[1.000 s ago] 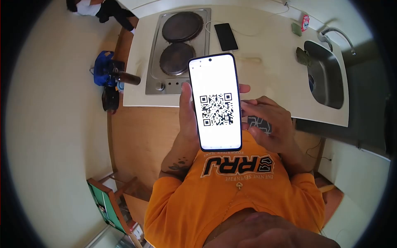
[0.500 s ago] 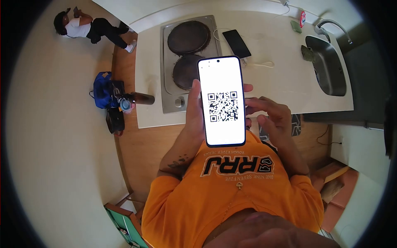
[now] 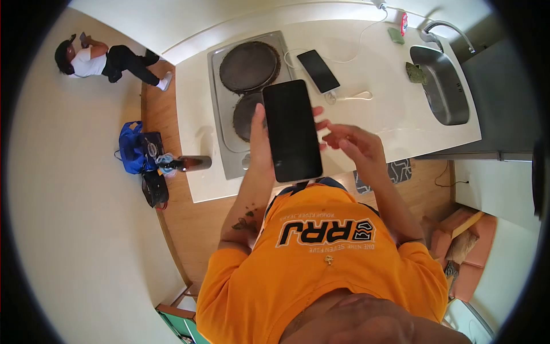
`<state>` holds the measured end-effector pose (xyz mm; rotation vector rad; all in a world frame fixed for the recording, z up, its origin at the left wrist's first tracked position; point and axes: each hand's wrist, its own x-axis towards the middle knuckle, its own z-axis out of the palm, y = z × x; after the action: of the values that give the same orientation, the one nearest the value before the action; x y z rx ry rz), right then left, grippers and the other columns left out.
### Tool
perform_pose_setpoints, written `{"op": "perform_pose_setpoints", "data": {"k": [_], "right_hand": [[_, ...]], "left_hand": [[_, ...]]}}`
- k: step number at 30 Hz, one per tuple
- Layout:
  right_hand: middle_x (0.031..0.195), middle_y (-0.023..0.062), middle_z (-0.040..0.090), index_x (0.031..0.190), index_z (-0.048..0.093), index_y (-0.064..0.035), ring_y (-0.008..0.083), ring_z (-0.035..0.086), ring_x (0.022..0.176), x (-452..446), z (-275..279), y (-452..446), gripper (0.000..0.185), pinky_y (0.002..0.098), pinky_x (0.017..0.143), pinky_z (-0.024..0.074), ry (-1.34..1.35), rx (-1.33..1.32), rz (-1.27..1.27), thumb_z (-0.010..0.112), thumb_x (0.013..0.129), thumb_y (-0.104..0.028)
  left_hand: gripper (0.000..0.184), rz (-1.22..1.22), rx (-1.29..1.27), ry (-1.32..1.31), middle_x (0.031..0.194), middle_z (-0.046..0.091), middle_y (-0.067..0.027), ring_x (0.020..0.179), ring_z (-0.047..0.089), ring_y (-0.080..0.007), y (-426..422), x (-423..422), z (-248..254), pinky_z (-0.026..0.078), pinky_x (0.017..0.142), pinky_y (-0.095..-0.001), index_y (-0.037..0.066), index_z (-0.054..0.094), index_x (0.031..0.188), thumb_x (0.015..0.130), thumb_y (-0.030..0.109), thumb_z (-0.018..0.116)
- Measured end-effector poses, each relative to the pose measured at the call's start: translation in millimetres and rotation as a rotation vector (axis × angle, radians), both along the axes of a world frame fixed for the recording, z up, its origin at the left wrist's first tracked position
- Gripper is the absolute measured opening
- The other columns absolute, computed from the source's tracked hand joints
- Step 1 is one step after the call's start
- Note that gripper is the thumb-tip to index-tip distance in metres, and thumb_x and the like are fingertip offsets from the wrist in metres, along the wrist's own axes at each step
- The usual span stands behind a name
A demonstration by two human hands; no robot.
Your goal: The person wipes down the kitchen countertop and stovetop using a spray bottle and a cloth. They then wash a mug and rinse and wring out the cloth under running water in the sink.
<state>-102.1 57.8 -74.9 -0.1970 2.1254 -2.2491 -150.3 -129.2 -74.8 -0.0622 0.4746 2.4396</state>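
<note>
A phone (image 3: 293,132) with a dark screen is upright in my left hand (image 3: 260,140), whose thumb lies along the left edge while fingertips show past the right edge. My right hand (image 3: 364,150) is just right of the phone, its fingers bent and apart, with nothing visible in it. Behind the held phone, a second dark phone (image 3: 318,71) lies on the counter (image 3: 378,126) near a white cable. A pale looped item (image 3: 358,96) lies beside it.
A two-plate hob (image 3: 229,155) is at the left, a dark bottle (image 3: 196,163) by the counter's left edge. At the right is a sink (image 3: 447,94) with a green cloth (image 3: 415,73). Another person (image 3: 91,61) and a blue bag (image 3: 130,150) are far left.
The held phone's screen has gone from a bright QR code to dark. The view has shifted, and more of the other person shows than at first. My left hand still holds the phone.
</note>
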Motion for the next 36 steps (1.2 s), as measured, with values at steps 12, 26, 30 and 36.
{"op": "perform_pose_setpoints", "data": {"k": [12, 26, 30, 36], "right_hand": [[0.119, 0.0086, 0.051, 0.110, 0.059, -0.0152, 0.0289, 0.046, 0.110, -138, -170, 227, 0.039, 0.0407, 0.091, 0.0390, 0.334, 1.139, -0.619, 0.062, 0.072, -0.006], [0.134, 0.0021, 0.037, 0.132, 0.036, -0.0345, 0.0294, 0.033, 0.125, -225, -205, 340, 0.064, 0.0583, 0.097, 0.0287, -0.161, 1.577, -0.572, 0.060, 0.074, -0.026], [0.129, 0.0011, 0.041, 0.132, 0.038, -0.0341, 0.0273, 0.038, 0.120, -225, -207, 343, 0.062, 0.0558, 0.094, 0.0322, -0.156, 1.577, -0.573, 0.059, 0.074, -0.024], [0.129, 0.0011, 0.042, 0.132, 0.039, -0.0332, 0.0270, 0.038, 0.120, -221, -210, 341, 0.062, 0.0533, 0.095, 0.0325, -0.089, 1.531, -0.629, 0.059, 0.073, -0.024]], "left_hand": [[0.048, 0.303, -0.835, -0.054, 0.109, 0.057, -0.0151, 0.090, 0.060, -0.0268, -59, -171, -151, 0.051, 0.077, -0.0408, 0.002, 0.049, 0.114, 0.083, 0.037, 0.059], [0.067, 0.591, -1.893, 0.273, 0.108, 0.059, -0.0193, 0.101, 0.057, -0.0291, -68, -274, -197, 0.041, 0.090, -0.0365, -0.002, 0.055, 0.114, 0.072, 0.049, 0.065], [0.070, 0.569, -2.040, 0.280, 0.110, 0.056, -0.0231, 0.105, 0.054, -0.0335, -53, -279, -189, 0.041, 0.091, -0.0392, -0.002, 0.054, 0.115, 0.071, 0.050, 0.065], [0.085, 0.448, -2.385, 0.337, 0.126, 0.040, -0.0279, 0.117, 0.040, -0.0439, -28, -276, -186, 0.035, 0.097, -0.0470, -0.003, 0.046, 0.123, 0.065, 0.055, 0.068]]}}
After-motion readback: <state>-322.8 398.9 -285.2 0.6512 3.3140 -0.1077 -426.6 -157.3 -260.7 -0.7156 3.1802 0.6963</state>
